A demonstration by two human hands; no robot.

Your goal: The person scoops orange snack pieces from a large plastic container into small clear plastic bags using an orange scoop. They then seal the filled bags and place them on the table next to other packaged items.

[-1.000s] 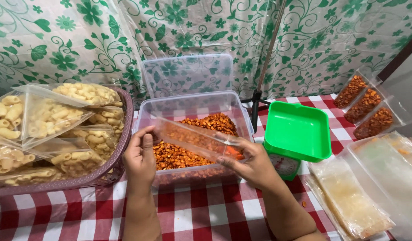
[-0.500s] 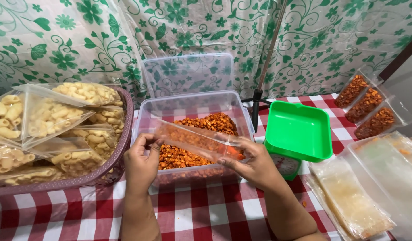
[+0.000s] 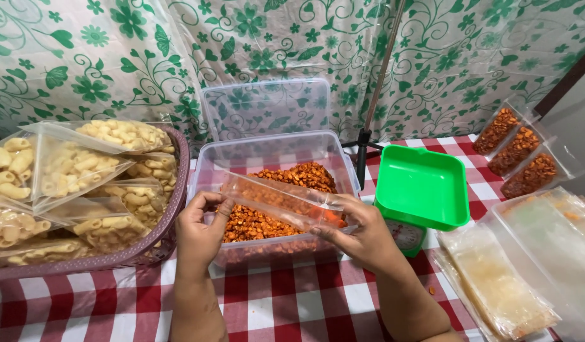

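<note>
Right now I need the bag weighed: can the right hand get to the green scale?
Probably yes. The right hand holds the clear bag right beside the green scale, with nothing between them.

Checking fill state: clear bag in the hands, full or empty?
Empty, it seems: the clear bag looks flat between left hand and right hand; orange snacks show through it.

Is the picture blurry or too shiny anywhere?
Head view: mostly sharp and evenly lit; soft white glare on the clear bag held by the left hand and right hand; edges look slightly stretched.
</note>
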